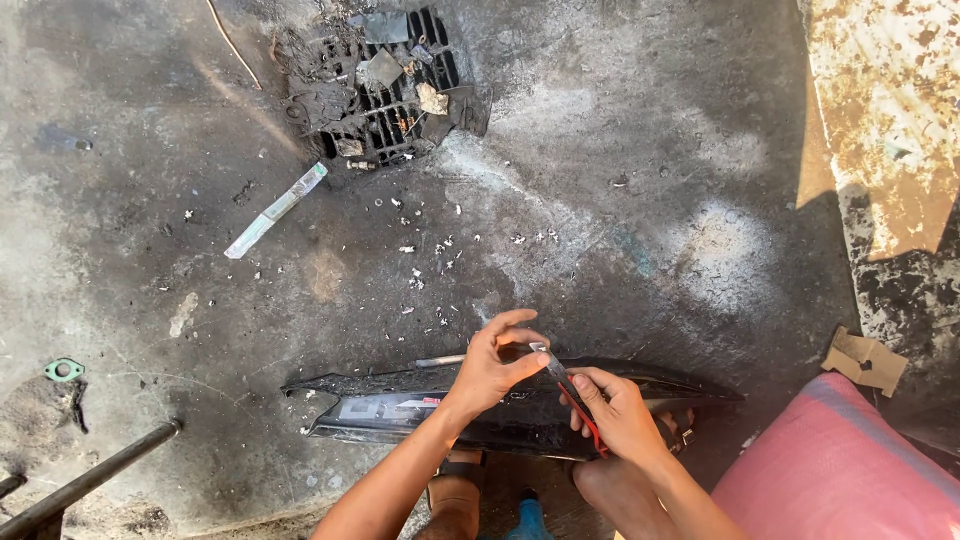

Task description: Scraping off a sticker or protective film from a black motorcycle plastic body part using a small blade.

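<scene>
Panel: a long black plastic body panel (420, 415) is lying across the concrete floor (620, 200), right in front of the person's feet, its near edge resting by a sandalled foot (455, 495).
Handling: it is looking light, thin and glossy, so probably flexing along its length and sliding easily; its edges seem the likeliest place to crack.
Where to hold: pressing down on the upper rim near the middle is looking like the steadiest hold.
Left hand (490, 365): its fingers are curling over the panel's top edge, thumb and forefinger pinching at the tip of the tool.
Right hand (620, 410): its fingers are closing around red-handled pliers (570, 390), the metal nose pointing at the rim.
Around: a clogged drain grate (385, 90) is sitting well apart up the floor, with a pale wrapped strip (275, 210) beside it, a green gasket (63, 370) at the left, a dark metal bar (90, 480), cardboard (865, 360) and a pink sack (850, 470) at the right.
</scene>
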